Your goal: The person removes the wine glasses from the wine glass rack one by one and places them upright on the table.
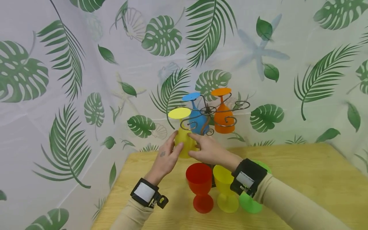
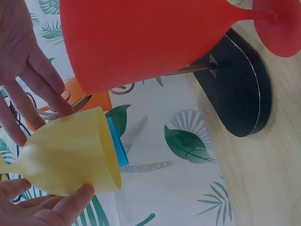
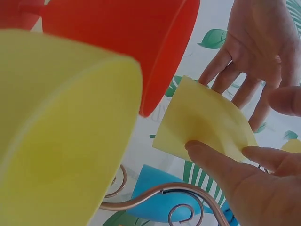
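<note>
A yellow goblet (image 1: pixel 185 143) is upside down at the left side of a wire rack (image 1: pixel 208 110), its stem beside a curled rack arm. My left hand (image 1: pixel 166 156) touches the cup from the left, its fingers extended along the side, the thumb toward the front. From the right, my right hand (image 1: pixel 208 148) touches the same cup with spread, fairly straight fingers. In the right wrist view, the right fingertips rest on the yellow cup (image 3: pixel 202 120), opposite the left hand (image 3: pixel 263 47). Blue (image 1: pixel 198 119) and orange (image 1: pixel 224 119) goblets hang upside down on the rack.
Red (image 1: pixel 199 182), yellow (image 1: pixel 227 195) and green (image 1: pixel 251 203) goblets stand upright on the wooden table (image 1: pixel 302 188), below my hands and right forearm. The rack's black base (image 2: pixel 244 89) sits behind the red goblet. A leaf-printed sheet (image 1: pixel 100 143) covers the walls behind.
</note>
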The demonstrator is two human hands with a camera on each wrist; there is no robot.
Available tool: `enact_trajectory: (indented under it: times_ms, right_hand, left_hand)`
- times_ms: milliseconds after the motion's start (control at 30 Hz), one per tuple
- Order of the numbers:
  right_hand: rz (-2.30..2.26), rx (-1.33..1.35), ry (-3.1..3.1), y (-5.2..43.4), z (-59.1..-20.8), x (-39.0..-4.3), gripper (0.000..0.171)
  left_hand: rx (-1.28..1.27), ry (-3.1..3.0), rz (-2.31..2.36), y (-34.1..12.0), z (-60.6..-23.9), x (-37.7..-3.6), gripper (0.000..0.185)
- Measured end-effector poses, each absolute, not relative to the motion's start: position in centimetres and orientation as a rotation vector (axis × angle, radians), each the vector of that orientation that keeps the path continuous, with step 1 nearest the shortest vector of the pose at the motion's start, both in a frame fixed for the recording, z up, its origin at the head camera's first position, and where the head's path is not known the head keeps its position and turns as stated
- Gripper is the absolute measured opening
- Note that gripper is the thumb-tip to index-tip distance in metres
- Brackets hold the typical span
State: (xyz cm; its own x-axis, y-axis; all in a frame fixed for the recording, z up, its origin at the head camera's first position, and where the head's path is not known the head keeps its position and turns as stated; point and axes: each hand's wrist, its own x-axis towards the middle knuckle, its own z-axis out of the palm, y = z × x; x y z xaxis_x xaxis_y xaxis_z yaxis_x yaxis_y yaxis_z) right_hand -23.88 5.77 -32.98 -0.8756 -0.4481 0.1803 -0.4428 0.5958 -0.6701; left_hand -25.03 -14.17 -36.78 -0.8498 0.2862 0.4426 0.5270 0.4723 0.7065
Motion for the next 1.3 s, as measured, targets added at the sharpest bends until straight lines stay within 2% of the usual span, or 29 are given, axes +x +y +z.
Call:
enact_trajectory:
  times_ms: [233, 600, 933, 1300]
  right_hand:
    - [-1.210, -0.777, 2.751, 5.9, -32.9, -23.5, 0.067]
    - [-1.092, -0.927, 2.805, 5.1, -32.9, -22.0, 0.065]
    - [-1.113, -1.044, 2.935, 5.2, -33.6, -20.5, 0.059]
    - [-1.309, -1.181, 2.993, 5.4, -34.6, -18.8, 0.052]
  left_hand:
    - [-0.670, -2.462, -1.334, -14.4, -36.6, -24.4, 0.059]
    - [-0.656, -2.459, -1.403, -15.9, -36.2, -22.0, 0.062]
    - [-0.626, -2.305, -1.425, -16.1, -36.0, -20.4, 0.053]
    - [-0.631, -2.244, -1.282, -15.3, -36.1, -18.9, 0.065]
